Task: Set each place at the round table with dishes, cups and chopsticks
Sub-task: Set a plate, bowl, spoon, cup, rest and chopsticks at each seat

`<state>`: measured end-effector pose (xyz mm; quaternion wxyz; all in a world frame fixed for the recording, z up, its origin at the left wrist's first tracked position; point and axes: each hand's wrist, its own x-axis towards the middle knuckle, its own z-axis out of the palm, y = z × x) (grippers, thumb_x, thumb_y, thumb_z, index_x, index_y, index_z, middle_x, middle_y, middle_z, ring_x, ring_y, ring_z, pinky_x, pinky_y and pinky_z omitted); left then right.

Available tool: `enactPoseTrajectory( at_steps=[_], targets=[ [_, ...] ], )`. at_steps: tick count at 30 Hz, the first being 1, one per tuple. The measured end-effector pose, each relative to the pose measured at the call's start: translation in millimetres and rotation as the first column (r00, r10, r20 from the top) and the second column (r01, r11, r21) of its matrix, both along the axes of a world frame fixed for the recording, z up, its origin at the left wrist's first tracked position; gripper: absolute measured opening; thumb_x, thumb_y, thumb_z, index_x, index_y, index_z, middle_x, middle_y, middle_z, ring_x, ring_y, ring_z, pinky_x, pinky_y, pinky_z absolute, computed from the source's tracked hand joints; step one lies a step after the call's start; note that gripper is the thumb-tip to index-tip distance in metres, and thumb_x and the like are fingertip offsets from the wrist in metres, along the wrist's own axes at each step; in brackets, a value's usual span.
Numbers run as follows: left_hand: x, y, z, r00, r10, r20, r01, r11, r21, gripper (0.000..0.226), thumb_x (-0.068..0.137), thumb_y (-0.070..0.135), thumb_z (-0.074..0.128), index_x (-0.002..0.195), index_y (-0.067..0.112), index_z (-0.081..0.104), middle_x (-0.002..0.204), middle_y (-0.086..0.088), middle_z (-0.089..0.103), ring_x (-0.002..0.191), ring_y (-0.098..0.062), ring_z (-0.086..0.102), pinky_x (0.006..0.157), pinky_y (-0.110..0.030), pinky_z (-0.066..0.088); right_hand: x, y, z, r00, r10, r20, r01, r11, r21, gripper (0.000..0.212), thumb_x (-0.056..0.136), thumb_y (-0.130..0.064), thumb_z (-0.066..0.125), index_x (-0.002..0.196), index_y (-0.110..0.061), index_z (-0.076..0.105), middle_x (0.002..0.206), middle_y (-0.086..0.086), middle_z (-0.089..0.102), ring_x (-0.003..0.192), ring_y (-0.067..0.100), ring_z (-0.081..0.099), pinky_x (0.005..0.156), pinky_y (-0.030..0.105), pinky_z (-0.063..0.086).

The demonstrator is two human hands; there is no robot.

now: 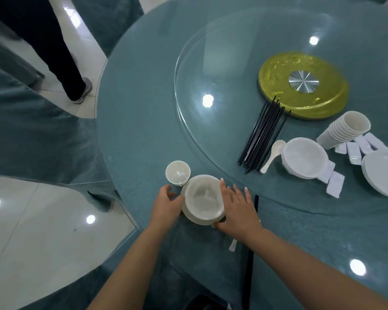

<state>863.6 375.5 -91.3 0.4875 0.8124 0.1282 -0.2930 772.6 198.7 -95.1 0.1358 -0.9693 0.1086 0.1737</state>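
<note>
From the head camera, we see at lower centre a white bowl [203,199] sitting on a plate [196,219] on the round table [139,108]. Our left hand [166,203] touches the plate's left edge, fingers loosely curved and apart. Our right hand [235,209] lies flat against the bowl's right side, fingers straight and spread. A cup [177,173] stands just above left of the bowl. Black chopsticks [252,253] lie right of our right hand; spare chopsticks [263,135], bowls [305,157] and stacked cups [345,128] fill the right.

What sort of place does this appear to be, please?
Probably a restaurant banquet room: a large round table with a glass turntable, stacked cups and a bundle of chopsticks for many settings.
</note>
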Motion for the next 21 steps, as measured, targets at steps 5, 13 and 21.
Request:
enactPoseTrajectory(
  at_steps=[5, 13, 21],
  targets=[
    [1, 0, 2, 0.999, -0.035, -0.007, 0.035, 0.999, 0.010, 0.058, 0.088, 0.023, 0.062, 0.141, 0.015, 0.039, 0.121, -0.002, 0.056, 0.103, -0.015, 0.054, 0.081, -0.028, 0.041, 2, 3, -2, 1.000, -0.004, 0.005, 0.004, 1.000, -0.006, 0.124, 0.073, -0.065, 0.062, 0.148, -0.018, -0.025, 0.157, 0.005, 0.021, 0.148, 0.024, 0.009, 0.119, 0.047, -0.007],
    [-8, 4, 3, 0.998, -0.068, -0.005, 0.068, 0.997, 0.044, 0.060, 0.090, 0.025, 0.061, 0.143, 0.012, 0.036, 0.125, -0.004, 0.057, 0.104, -0.015, 0.052, 0.085, -0.028, 0.041, 2, 6, 0, 1.000, -0.006, -0.012, 0.006, 1.000, -0.017, 0.127, 0.071, -0.068, 0.063, 0.147, -0.019, -0.026, 0.157, 0.006, 0.021, 0.148, 0.023, 0.009, 0.119, 0.049, -0.005],
    [-40, 12, 11, 0.996, -0.091, -0.010, 0.091, 0.984, 0.154, 0.055, 0.095, 0.038, 0.053, 0.142, 0.013, 0.040, 0.127, -0.004, 0.056, 0.117, -0.021, 0.052, 0.101, -0.034, 0.039, -24, -10, 4, 0.989, 0.063, 0.131, -0.072, 0.995, 0.069, 0.109, 0.074, -0.078, 0.046, 0.153, -0.018, 0.003, 0.155, 0.002, 0.029, 0.146, 0.022, 0.018, 0.120, 0.041, 0.001]
  ],
)
